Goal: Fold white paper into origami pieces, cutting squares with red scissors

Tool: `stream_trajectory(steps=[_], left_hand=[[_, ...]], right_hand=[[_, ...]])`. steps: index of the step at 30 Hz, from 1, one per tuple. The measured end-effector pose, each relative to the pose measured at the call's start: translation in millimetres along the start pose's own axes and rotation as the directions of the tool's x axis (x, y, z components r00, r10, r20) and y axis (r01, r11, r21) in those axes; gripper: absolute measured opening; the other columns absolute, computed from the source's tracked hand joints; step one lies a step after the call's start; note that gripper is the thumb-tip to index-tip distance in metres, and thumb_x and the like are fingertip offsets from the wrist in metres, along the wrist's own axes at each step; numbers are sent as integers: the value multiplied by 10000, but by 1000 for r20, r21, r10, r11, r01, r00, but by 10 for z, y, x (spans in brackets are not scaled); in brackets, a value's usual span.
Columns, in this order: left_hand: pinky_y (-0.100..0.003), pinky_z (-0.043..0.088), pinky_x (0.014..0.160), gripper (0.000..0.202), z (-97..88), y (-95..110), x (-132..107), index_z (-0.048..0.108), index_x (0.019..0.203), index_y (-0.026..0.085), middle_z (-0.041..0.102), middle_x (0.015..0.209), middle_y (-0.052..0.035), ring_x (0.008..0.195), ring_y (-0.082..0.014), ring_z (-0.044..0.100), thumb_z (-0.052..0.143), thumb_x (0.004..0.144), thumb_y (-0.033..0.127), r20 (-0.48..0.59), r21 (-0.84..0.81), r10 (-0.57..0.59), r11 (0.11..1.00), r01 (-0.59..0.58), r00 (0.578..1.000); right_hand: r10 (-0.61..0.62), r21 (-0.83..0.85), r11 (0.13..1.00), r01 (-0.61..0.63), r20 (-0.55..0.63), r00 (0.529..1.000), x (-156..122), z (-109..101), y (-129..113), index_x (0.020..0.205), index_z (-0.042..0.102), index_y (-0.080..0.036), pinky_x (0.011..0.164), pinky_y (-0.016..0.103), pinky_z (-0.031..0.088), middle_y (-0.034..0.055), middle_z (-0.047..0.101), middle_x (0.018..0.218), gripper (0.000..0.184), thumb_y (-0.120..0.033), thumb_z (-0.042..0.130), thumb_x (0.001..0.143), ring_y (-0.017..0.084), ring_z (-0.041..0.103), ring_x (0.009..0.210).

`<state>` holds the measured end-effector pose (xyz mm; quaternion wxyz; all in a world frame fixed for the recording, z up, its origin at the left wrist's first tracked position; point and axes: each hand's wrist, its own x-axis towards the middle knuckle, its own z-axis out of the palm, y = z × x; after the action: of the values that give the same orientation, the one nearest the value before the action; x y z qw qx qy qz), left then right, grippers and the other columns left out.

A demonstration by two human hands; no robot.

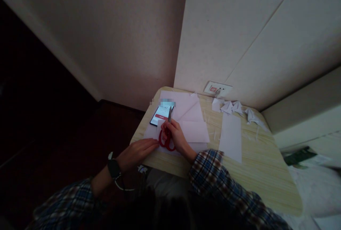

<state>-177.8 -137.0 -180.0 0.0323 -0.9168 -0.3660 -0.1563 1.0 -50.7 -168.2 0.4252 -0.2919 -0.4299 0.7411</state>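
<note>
My right hand (177,136) grips red-handled scissors (166,139), blades pointing away toward a lit phone (161,114). The scissors sit over white paper sheets (191,127) spread on a pale wooden table (255,173). My left hand (137,152), with a dark watch on the wrist, rests flat on the near left edge of the paper, fingers extended, just left of the scissor handles. Both sleeves are plaid.
A long paper strip (230,136) lies right of the sheets. Crumpled paper pieces (237,109) sit at the table's back by a wall socket (217,88). Small paper slivers are scattered about. White bedding and a dark green item (298,156) lie to the right. Dark floor lies left.
</note>
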Motion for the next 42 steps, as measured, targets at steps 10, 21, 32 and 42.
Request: stream_trajectory(steps=[10, 21, 32, 42], left_hand=[[-362, 522, 939, 330, 53, -32, -66, 553, 1194, 133, 681, 1156, -128, 1133, -213, 601, 390, 911, 84, -68, -30, -13, 999, 11, 998], [-313, 516, 943, 319, 77, 0, -123, 572, 1159, 107, 674, 1166, -137, 1124, -194, 606, 373, 911, 78, -73, -35, -76, 997, 74, 994], [-372, 507, 923, 381, 117, 127, -22, 555, 1201, 112, 653, 1124, -142, 1107, -233, 572, 351, 887, 44, -11, 31, -171, 985, 171, 985], [-374, 467, 889, 493, 112, 249, 103, 448, 1344, 133, 635, 1086, -119, 1111, -247, 541, 379, 871, 18, 115, 112, -236, 968, 223, 965]], right_hand=[[53, 43, 998, -51, -43, 998, 44, -109, 22, 650, 450, -203, 322, 197, 342, -61, 528, 561, 228, -360, 598, 722, 63, 433, 343], [55, 25, 998, -53, -93, 994, 62, 3, 77, 638, 449, -204, 325, 194, 336, -69, 500, 518, 202, -346, 558, 731, 66, 443, 341], [19, -54, 998, -22, -51, 999, 0, 31, 39, 643, 457, -206, 339, 191, 334, -67, 500, 484, 269, -426, 570, 750, 72, 444, 342], [13, -127, 991, -31, -142, 990, -152, -359, -193, 635, 467, -203, 327, 197, 356, -59, 509, 488, 187, -319, 549, 756, 76, 437, 343]])
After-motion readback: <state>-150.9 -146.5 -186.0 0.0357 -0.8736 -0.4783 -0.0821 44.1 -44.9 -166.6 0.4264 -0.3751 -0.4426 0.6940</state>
